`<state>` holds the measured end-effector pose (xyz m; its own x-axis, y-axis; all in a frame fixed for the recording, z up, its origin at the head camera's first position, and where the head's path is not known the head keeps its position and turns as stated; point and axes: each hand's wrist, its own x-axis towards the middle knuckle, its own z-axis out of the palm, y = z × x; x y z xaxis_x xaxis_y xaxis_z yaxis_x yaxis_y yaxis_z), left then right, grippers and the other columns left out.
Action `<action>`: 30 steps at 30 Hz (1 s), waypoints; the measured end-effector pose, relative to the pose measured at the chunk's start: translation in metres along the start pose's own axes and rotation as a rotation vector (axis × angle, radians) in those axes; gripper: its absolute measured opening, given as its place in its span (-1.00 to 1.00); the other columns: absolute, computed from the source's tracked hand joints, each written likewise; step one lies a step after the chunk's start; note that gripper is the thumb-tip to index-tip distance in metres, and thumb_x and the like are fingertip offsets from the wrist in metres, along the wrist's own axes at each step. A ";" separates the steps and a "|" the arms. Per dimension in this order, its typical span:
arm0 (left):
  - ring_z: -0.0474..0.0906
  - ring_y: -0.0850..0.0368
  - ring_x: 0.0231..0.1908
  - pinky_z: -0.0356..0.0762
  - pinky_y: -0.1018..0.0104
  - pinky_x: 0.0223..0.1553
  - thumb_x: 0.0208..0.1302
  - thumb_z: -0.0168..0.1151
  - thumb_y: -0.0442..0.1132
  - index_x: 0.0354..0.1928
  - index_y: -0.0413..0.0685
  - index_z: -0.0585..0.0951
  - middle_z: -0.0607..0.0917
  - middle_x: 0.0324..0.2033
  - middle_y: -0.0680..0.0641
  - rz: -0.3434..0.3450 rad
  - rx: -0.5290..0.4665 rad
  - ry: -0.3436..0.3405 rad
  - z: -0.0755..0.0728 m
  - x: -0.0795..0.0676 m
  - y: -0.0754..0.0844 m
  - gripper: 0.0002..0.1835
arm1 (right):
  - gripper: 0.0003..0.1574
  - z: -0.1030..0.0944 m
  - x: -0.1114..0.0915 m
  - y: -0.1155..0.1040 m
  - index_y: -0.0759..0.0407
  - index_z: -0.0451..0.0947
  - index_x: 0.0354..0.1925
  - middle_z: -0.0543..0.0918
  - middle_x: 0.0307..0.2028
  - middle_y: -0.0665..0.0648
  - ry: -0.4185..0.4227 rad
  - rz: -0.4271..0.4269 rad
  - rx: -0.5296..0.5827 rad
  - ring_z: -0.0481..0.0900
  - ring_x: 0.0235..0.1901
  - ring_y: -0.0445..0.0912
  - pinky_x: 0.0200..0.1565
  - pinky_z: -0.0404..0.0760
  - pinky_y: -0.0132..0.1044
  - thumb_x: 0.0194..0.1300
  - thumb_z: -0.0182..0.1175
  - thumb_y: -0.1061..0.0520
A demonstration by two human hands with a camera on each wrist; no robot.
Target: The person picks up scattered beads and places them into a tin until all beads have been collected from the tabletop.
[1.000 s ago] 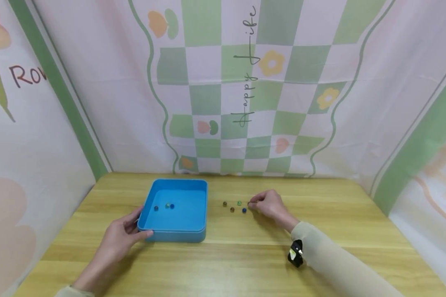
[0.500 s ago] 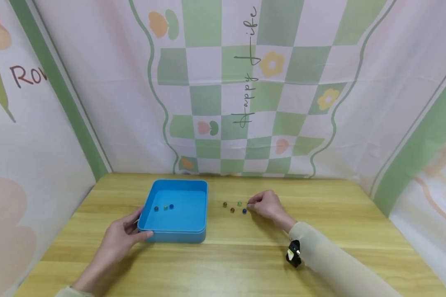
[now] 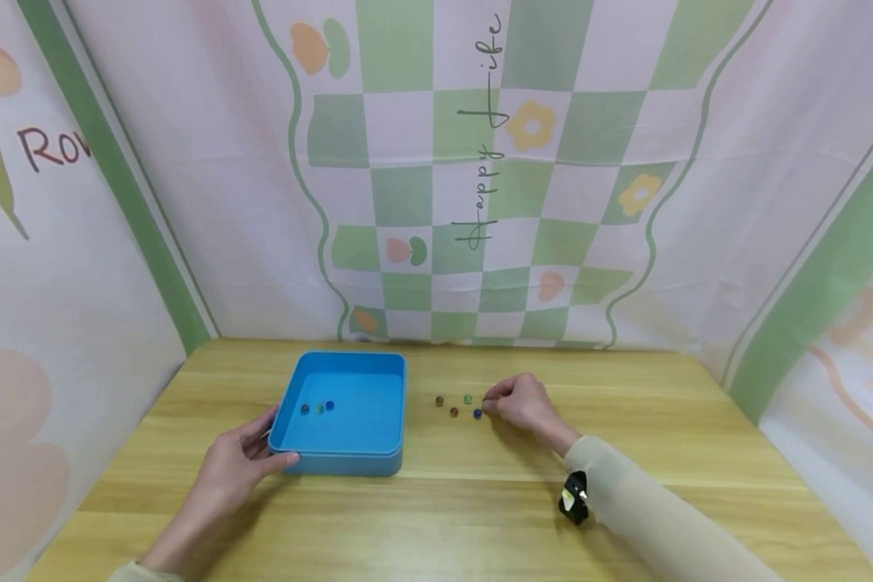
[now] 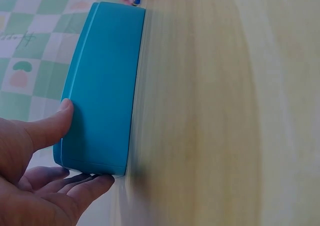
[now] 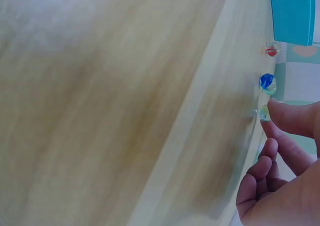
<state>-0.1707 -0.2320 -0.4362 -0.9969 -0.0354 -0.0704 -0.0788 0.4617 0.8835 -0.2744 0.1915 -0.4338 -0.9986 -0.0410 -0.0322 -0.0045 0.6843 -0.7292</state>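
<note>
Wood-grain tabletop (image 3: 480,521): left hand (image 3: 230,467) grips blue box (image 3: 345,463) near-left corner, right hand (image 3: 526,402) pinches glass marble (image 5: 264,113) right of box, likely pickup step, next calling for a lift clear of neighbouring marbles (image 3: 477,414).

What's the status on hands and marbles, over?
Left hand gripping blue box, three marbles inside. Right hand pinching glass marble. Blue marble close by; nothing seen blocking.

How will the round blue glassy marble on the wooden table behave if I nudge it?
The blue marble will likely roll, being ball-shaped on a flat table. Its shiny surface may slip in a pinch. Its glassy look suggests it won't squash.
</note>
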 end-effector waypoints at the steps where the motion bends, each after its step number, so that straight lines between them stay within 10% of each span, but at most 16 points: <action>1: 0.40 -0.36 0.39 0.58 0.07 0.22 0.31 0.54 -0.24 0.60 -0.27 0.24 0.28 0.51 -0.42 -0.005 0.003 0.001 0.000 0.000 0.000 -0.07 | -0.85 0.000 0.000 0.000 0.22 0.83 -0.17 0.81 -0.10 0.21 -0.001 0.005 0.008 0.67 -0.12 0.02 -0.13 0.71 -0.17 0.27 0.50 0.22; 30: 0.45 -0.35 0.35 0.61 0.06 0.21 0.29 0.56 -0.22 0.55 -0.33 0.28 0.33 0.46 -0.43 -0.003 0.011 -0.002 -0.002 0.002 0.001 -0.09 | -0.83 0.002 0.009 -0.044 0.20 0.84 -0.13 0.80 -0.23 0.09 0.005 -0.087 -0.008 0.61 -0.28 -0.07 -0.26 0.61 -0.25 0.33 0.46 0.17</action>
<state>-0.1727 -0.2328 -0.4344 -0.9967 -0.0349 -0.0739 -0.0817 0.4710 0.8783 -0.2826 0.1596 -0.4037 -0.9947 -0.0968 0.0351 -0.0921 0.6839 -0.7238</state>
